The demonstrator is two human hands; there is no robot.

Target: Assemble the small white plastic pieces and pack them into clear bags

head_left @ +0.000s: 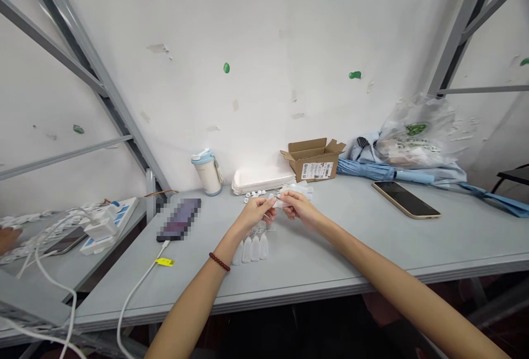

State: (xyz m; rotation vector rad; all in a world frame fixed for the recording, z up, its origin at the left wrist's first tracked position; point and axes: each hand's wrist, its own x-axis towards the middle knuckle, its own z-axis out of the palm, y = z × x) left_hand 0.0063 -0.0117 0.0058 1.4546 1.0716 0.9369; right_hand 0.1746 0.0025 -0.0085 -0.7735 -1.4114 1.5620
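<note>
The grey table (339, 260) is carrying a cardboard box (314, 159) by the wall. Above its middle, the left hand (256, 213) and right hand (298, 207) are meeting, both pinching one small clear bottle (279, 200) at the fingertips. A row of white bottles (250, 248) is lying on the table just beneath the left hand.

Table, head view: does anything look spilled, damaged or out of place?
Nothing is spilled, but small white caps lie loose beside the white trays, and the wall carries green blobs and torn tape marks. The left hand and right hand pinch a small clear piece.
</note>
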